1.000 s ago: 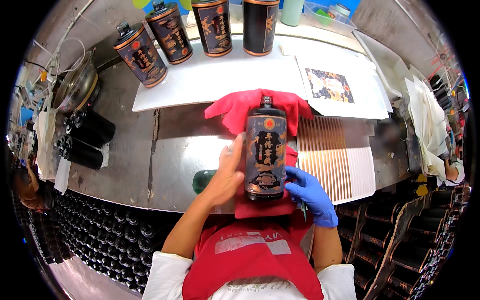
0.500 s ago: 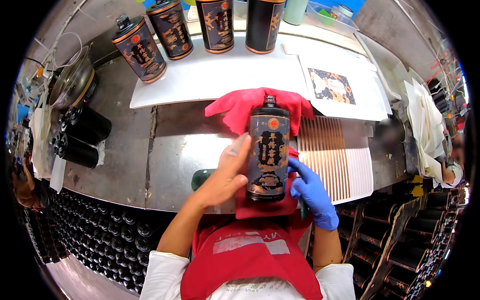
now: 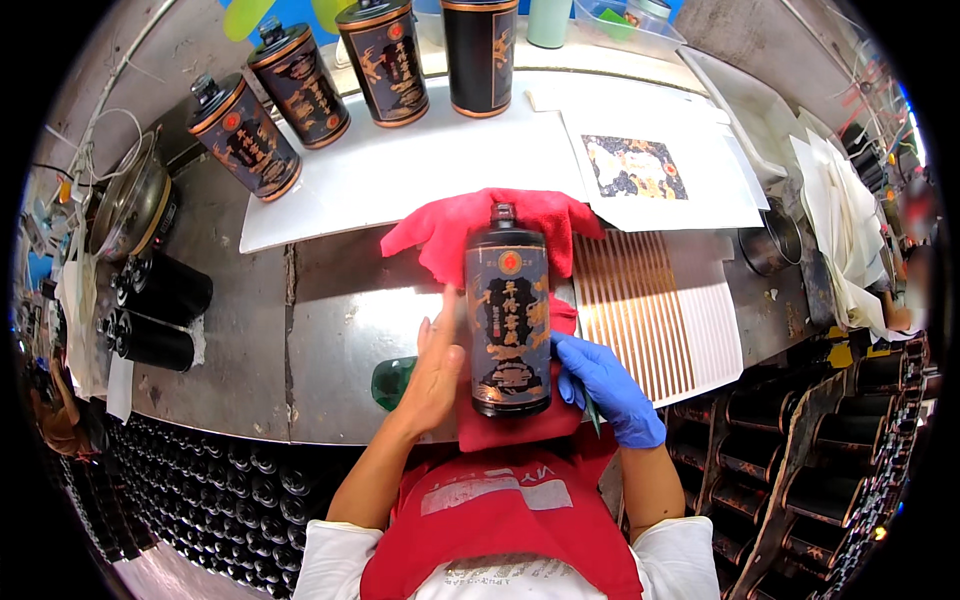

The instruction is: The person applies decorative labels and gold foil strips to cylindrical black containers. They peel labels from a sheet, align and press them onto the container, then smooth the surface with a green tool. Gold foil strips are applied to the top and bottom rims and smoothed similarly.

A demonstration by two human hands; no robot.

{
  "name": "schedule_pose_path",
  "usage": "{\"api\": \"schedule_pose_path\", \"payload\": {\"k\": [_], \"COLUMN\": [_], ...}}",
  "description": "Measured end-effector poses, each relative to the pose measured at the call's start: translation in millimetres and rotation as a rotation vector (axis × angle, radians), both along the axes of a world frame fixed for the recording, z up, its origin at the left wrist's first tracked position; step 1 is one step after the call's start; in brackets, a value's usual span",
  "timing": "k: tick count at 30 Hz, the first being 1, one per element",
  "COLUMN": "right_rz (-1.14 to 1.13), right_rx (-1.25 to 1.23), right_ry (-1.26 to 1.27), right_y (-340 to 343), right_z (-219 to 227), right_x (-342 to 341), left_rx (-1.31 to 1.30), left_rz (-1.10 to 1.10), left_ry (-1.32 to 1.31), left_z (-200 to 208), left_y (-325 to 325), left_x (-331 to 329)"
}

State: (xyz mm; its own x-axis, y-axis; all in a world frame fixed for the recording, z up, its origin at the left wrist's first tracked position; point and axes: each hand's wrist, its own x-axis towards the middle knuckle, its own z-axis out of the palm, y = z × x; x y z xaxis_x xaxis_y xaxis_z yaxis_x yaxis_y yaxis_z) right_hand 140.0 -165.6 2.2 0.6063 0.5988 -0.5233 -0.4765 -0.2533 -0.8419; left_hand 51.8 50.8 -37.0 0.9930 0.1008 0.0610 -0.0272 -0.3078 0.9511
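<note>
A black bottle [image 3: 509, 335] with a dark label in gold and copper lies on its back on a bright red cloth [image 3: 430, 235], its neck pointing away from me. My left hand [image 3: 432, 378] is bare and rests along the bottle's left side, fingers stretched out. On the opposite side is my right hand [image 3: 610, 390] in a blue glove, its bent fingertips by the bottle's lower right edge. A thin green flat piece [image 3: 594, 414] sticks out from under those gloved fingers; most of it is hidden. Left of my left hand sits a dark green object [image 3: 392, 383].
Several decorated bottles [image 3: 383, 65] stand on a white board [image 3: 400, 170] at the back. Striped gold-and-white sheet [image 3: 640, 320] lies to the right. Two plain black bottles [image 3: 150, 338] lie at left. Racks of bottles [image 3: 210, 480] fill the space below the metal table's edge.
The whole view has shifted, so the back bottles sit further left and lower. My left fingers have straightened along the bottle's side. The bottle remains lying on the cloth.
</note>
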Motion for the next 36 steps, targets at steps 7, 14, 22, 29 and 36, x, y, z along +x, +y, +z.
{"api": "schedule_pose_path", "payload": {"k": [7,14,22,29,36], "right_rz": [0.031,0.032,0.132,0.142,0.209], "right_rx": [0.026,0.113,0.017,0.003,0.034], "right_ry": [-0.037,-0.162,-0.224,-0.427,-0.342], "right_y": [-1,21,20,18,6], "right_z": [-7,-6,2,-7,5], "right_x": [3,28,42,33,26], "left_rx": [-0.199,0.128,-0.211,-0.278,-0.276], "left_rz": [0.044,0.05,0.026,-0.007,-0.027], "left_ry": [-0.058,-0.029,-0.04,-0.006,0.001], "left_z": [29,58,46,49,45], "left_y": [-24,-49,-45,-41,-40], "left_x": [4,8,8,9,8]}}
